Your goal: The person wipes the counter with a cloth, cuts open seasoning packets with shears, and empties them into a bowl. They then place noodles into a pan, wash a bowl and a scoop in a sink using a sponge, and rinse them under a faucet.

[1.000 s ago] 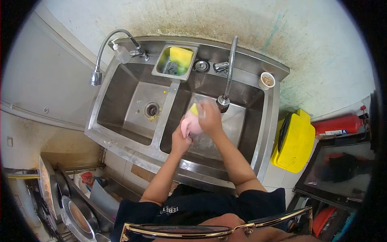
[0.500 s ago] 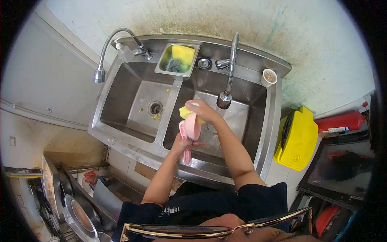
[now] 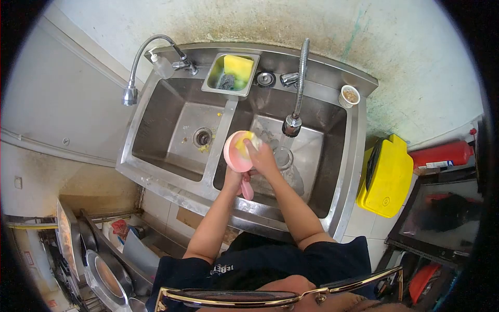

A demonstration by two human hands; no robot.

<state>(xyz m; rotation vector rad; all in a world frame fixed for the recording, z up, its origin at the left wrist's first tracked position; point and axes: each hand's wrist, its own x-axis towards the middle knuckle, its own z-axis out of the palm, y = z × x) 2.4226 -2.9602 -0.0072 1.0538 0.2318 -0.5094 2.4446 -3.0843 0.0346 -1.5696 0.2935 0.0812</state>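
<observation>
My left hand point(image 3: 244, 179) is closed around the handle of a pink scoop point(image 3: 231, 158), whose round bowl tilts up toward me. A flat pink handle point(image 3: 247, 190) sticks out below my fingers. With my right hand point(image 3: 262, 156) I press a yellow sponge point(image 3: 242, 145) into the scoop's bowl; white foam shows around the fingers. Both hands are over the near left part of the right sink basin point(image 3: 325, 182). Just right of them, water runs from the right faucet point(image 3: 292, 125) onto the basin floor.
Yellow food bits lie around the drain point(image 3: 202, 137) of the left basin. A metal tray point(image 3: 210, 83) with a sponge and steel scourer sits behind the divider. A white cup point(image 3: 349, 96) stands at the back right corner. A yellow bin point(image 3: 387, 177) is beside the sink.
The scoop has turned so its opening faces up toward me. My right hand has moved the sponge from its outer side into the bowl. The water stream now shows under the right faucet.
</observation>
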